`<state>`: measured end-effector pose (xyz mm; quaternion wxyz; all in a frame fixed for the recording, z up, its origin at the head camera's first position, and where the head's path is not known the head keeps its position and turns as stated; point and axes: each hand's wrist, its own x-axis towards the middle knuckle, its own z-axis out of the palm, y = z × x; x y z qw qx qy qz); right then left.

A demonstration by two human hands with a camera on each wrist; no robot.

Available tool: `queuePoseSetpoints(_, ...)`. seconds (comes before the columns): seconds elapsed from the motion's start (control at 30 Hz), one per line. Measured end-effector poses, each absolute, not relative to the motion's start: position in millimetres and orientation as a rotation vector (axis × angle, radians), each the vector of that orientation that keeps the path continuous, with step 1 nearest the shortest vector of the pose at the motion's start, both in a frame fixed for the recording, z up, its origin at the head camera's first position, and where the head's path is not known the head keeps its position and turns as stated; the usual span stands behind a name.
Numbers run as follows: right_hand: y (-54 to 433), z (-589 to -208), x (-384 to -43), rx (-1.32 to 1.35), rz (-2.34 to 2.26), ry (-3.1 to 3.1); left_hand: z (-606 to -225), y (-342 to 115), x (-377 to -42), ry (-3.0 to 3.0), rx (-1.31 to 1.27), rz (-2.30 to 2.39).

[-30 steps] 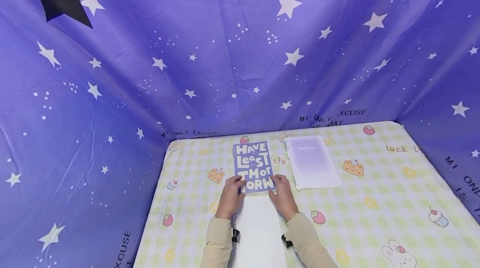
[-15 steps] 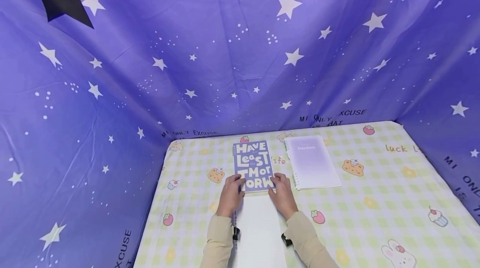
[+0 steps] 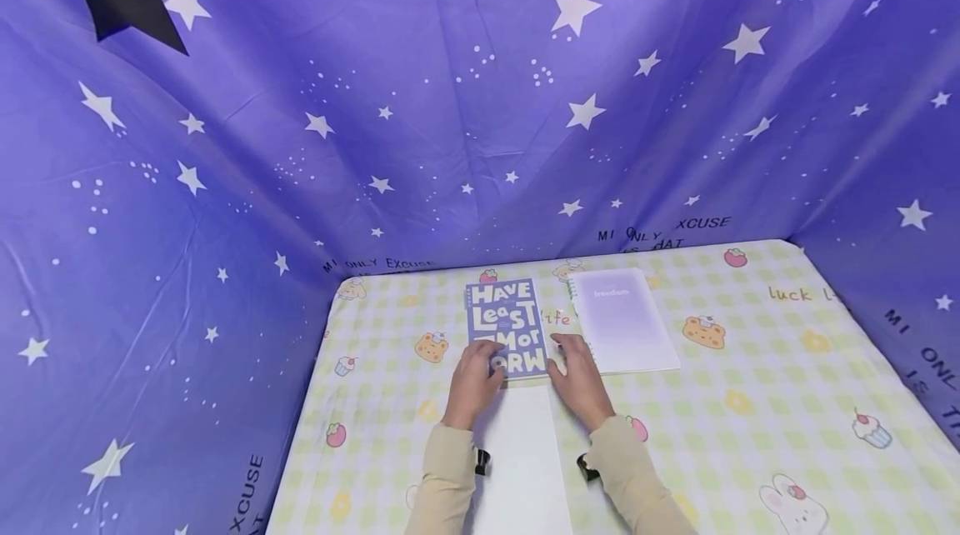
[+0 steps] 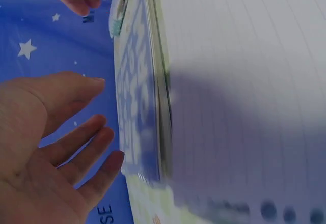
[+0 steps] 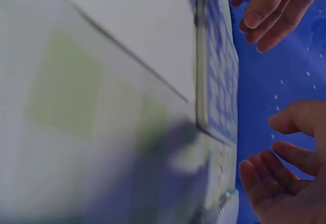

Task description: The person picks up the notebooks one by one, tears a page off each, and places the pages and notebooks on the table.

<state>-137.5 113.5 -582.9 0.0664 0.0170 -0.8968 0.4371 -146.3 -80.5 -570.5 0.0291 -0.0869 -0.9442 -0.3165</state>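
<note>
A blue notebook (image 3: pixel 504 310) with large white lettering lies on the checked cloth in the head view. My left hand (image 3: pixel 474 381) hovers over its lower left corner, fingers loosely bent and holding nothing. My right hand (image 3: pixel 581 385) is just off its lower right edge, likewise relaxed. Both wrist views show the fingers apart from the notebook, thumbs spread. Below the blue notebook, between my forearms, lies a white page (image 3: pixel 521 460). The left wrist view shows ruled lines on this page (image 4: pixel 244 40) and dark round holes along one edge.
To the right of the blue notebook lies a pale purple spiral notebook (image 3: pixel 626 322) marked "freedom", its binding close to my right fingers. The cloth (image 3: pixel 780 402) carries cartoon prints. Blue star-patterned curtains (image 3: pixel 480 143) hang around the table.
Both hands have let go of the blue notebook's sides and lifted. The right hand has shifted right, away from its edge; the left has moved slightly right, over its corner. The notebook stays put.
</note>
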Motion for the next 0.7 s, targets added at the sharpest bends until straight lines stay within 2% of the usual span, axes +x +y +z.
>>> queuePoseSetpoints(0.7, 211.1, -576.0, -131.6, -0.049, 1.074, -2.88, -567.6, 2.4, -150.6, -2.869, -0.622, -0.859)
